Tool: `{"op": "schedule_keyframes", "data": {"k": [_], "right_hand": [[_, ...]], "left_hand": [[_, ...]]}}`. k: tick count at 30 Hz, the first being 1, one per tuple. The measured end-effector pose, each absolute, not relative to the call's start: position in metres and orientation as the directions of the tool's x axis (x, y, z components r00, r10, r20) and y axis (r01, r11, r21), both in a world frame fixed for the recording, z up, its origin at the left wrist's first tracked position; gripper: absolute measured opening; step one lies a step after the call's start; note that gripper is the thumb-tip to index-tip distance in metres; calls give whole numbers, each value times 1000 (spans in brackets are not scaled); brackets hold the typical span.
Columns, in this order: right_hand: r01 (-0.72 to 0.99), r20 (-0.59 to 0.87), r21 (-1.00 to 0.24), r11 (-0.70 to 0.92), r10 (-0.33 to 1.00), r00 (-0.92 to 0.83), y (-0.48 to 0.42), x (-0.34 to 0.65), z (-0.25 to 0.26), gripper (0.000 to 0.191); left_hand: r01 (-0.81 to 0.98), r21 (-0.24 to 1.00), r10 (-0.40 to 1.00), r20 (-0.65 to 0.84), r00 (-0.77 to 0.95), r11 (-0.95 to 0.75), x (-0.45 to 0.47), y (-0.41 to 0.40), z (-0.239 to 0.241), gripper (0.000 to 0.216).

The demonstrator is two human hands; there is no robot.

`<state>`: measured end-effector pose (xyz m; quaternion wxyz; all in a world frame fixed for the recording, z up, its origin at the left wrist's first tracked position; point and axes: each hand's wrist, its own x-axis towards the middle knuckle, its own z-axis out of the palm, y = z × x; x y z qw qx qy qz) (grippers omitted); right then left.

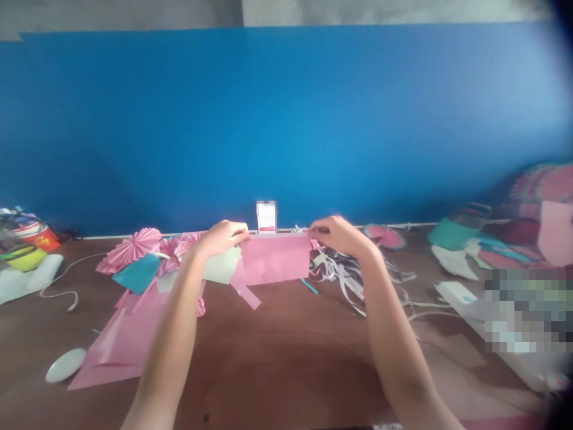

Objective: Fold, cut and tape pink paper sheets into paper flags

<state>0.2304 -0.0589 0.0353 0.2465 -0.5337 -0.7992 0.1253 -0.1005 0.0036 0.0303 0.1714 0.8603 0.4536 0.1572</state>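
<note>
Though blurred throughout, shows 2 bare forearms reaching to the far edge of a brown wooden table [286, 358]. Left hand [222, 237] pinched shut on the top left corner of a pink paper sheet [275, 258]; right hand [338, 234] pinched shut on the top right corner. Sheet held upright and stretched flat between both hands, rectangular, matte, its lower edge just above the table near the far edge. Fingertips hidden behind or curled over the paper's top edge, so exact finger placement cannot be told.

Behind the sheet, against the blue wall panel [286, 119], stands a small white card [266, 216], its face pixelated and unreadable apart from a reddish band at the bottom.

Toward the far left edge: pleated pink paper fans [134, 246], round and ribbed, a teal paper piece [138, 273] and a pale green paper piece [222, 267], partly covered by the left forearm. Large flat pink sheets [120, 346] lying toward the near left corner, beside a smooth white oval object [65, 365], too blurred to name. At the left edge, colourful containers [27, 242] cut off by the frame, printing illegible.

Right of the hands, a tangle of thin white paper strips [349, 275]. Along the right edge, heaped coloured papers [492, 245], smeared, and a pixelated patch [528, 310] hiding whatever sits there.
</note>
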Motion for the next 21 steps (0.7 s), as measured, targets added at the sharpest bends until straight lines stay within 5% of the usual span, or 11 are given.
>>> {"op": "schedule_keyframes", "data": {"k": [4, 11, 16, 21], "right_hand": [[823, 292, -415, 387, 914, -283, -58, 222, 34, 25], [878, 283, -305, 368, 916, -286, -57, 190, 26, 26], [854, 308, -252, 454, 875, -374, -59, 166, 20, 27], [779, 310, -312, 543, 834, -457, -59, 166, 20, 30]], "left_hand": [[759, 397, 854, 175, 490, -517, -108, 8, 28, 39], [619, 548, 812, 227, 538, -563, -103, 1, 29, 42], [514, 347, 619, 385, 685, -784, -49, -14, 10, 43], [451, 473, 639, 386, 666, -757, -21, -23, -7, 30]]}}
